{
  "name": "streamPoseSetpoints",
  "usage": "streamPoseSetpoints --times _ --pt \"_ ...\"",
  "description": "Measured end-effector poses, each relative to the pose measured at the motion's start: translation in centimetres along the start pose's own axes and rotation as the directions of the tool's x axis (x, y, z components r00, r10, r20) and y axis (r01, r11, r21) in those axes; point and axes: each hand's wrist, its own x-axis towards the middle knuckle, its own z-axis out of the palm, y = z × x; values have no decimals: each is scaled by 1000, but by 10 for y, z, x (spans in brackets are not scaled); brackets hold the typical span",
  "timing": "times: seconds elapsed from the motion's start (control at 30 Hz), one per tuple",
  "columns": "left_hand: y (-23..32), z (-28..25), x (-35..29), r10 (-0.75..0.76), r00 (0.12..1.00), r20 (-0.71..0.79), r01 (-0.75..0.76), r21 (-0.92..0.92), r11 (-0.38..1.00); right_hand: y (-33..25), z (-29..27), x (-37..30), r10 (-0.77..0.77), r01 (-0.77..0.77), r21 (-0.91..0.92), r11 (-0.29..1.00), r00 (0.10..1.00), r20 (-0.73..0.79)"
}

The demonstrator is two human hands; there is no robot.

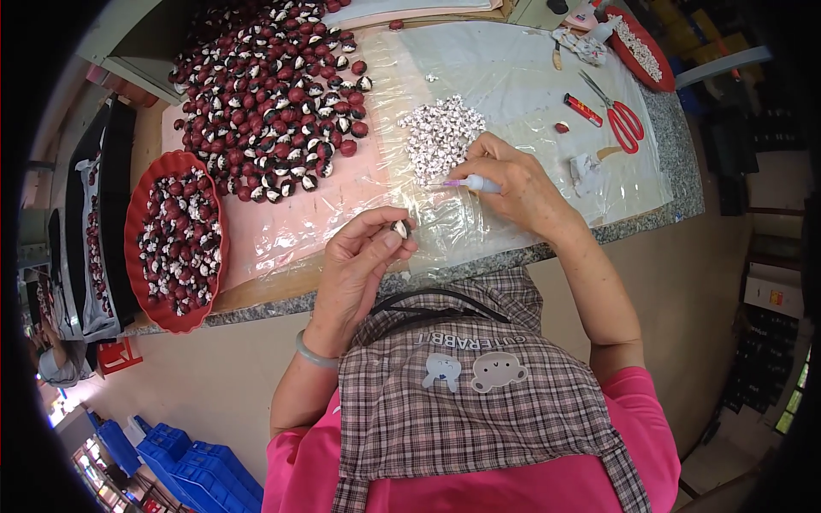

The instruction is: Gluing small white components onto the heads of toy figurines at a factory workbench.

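Observation:
Between thumb and fingertips, my left hand (359, 261) pinches a small dark ball with a cream patch (400, 228), just inside the table's near edge. My right hand (522, 188) is closed round a small squeeze bottle (483, 183) with a purple needle tip. That tip points left, at the near edge of a heap of tiny white speckled pieces (438, 128). A large pile of dark red, black and white balls (274, 111) covers the far left of the table. Apart from one another, the hands do not touch.
A red scalloped tray (134, 231) of balls with white pieces stands at left. Red-handled scissors (627, 128), a red tube-like item (583, 109), crumpled tissue (585, 173) and a loose ball (561, 127) lie at right. Another red dish (660, 79) holds white pieces. Clear plastic sheeting (530, 94) covers the table.

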Motion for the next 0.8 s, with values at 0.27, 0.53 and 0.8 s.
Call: streamPoseSetpoints --times 0.27,0.53,0.8 --pt "2 6 0 -4 1000 -29 4 11 1000 -24 -4 -7 374 -390 680 621 910 180" --pt "0 11 0 -37 999 -10 37 55 998 -32 11 -24 310 -299 913 278 928 209" --pt "0 19 -2 -16 999 36 11 134 991 -44 15 -33 332 -312 914 260 917 219"
